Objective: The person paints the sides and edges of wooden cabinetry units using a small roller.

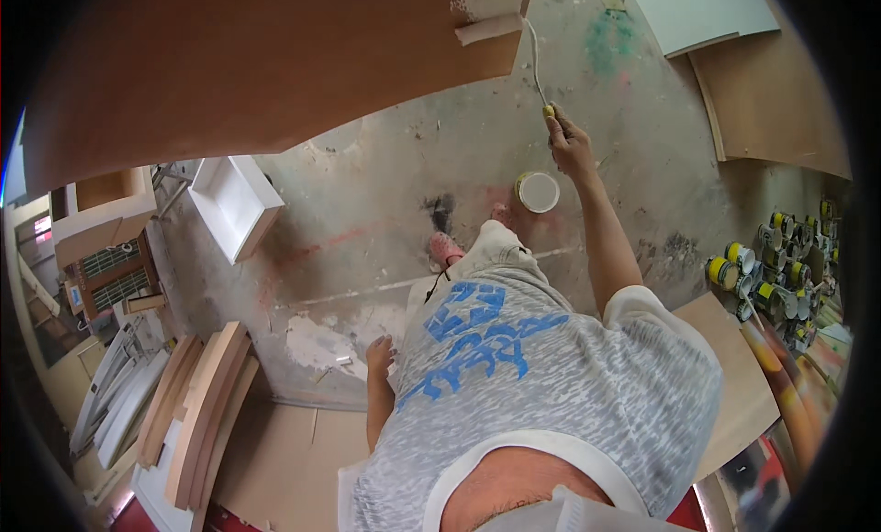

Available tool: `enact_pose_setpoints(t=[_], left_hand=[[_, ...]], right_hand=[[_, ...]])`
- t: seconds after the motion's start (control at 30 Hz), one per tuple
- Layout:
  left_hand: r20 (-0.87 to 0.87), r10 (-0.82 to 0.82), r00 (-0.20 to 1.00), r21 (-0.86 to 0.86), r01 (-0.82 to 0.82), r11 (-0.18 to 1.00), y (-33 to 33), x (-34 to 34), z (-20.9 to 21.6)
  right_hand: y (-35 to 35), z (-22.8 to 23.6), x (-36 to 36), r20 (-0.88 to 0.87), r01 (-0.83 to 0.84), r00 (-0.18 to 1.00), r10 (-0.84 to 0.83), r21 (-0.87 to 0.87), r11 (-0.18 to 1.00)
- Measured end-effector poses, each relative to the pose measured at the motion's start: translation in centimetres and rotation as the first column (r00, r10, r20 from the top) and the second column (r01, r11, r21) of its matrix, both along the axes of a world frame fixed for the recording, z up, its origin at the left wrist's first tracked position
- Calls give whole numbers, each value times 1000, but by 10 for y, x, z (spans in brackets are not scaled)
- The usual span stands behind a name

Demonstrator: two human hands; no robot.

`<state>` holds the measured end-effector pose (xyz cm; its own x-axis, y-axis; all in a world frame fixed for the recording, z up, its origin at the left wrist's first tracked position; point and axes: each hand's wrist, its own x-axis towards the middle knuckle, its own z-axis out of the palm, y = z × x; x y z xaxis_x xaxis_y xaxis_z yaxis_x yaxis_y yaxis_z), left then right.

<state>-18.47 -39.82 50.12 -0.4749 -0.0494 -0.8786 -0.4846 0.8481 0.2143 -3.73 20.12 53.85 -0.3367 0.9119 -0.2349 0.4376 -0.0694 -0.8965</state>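
Note:
My right hand [571,145] is closed round the yellow handle of a paint roller [490,28], whose bent wire frame runs up to a white sleeve. The sleeve rests against the lower right corner of a large brown board [229,73]. White paint shows on the board just above the sleeve. At my side hangs my left hand [380,354], empty, its fingers loosely bent and apart. On the floor by my feet stands an open can of white paint [538,193].
A white drawer-like box [234,206] and a wooden cabinet [105,211] stand at left. Curved boards [206,408] are stacked at lower left. Many paint cans [780,266] crowd the right. Panels [771,101] lie at upper right. The floor [385,183] is paint-stained.

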Motion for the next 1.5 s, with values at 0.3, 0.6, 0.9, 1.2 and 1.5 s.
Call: enact_pose_setpoints(t=[0.3,0.6,0.9,1.2,1.5], left_hand=[[-166,286,944,83,-276,958,14,32,20],[-76,170,982,-38,-173,984,10,85,10],[-125,-183,975,185,204,961,-25,51,-104],[-91,20,996,214,0,977,42,-61,-53],[-20,-43,999,200,46,979,-16,-67,-112]], right_hand=[[37,-118,-19,281,-94,944,174,-275,957],[70,-133,-37,319,-137,907,274,-392,909],[20,36,13,48,-1,999,11,-202,979],[8,203,-1,-272,126,958,-88,125,984],[20,350,-51,-371,113,927,55,417,902]])
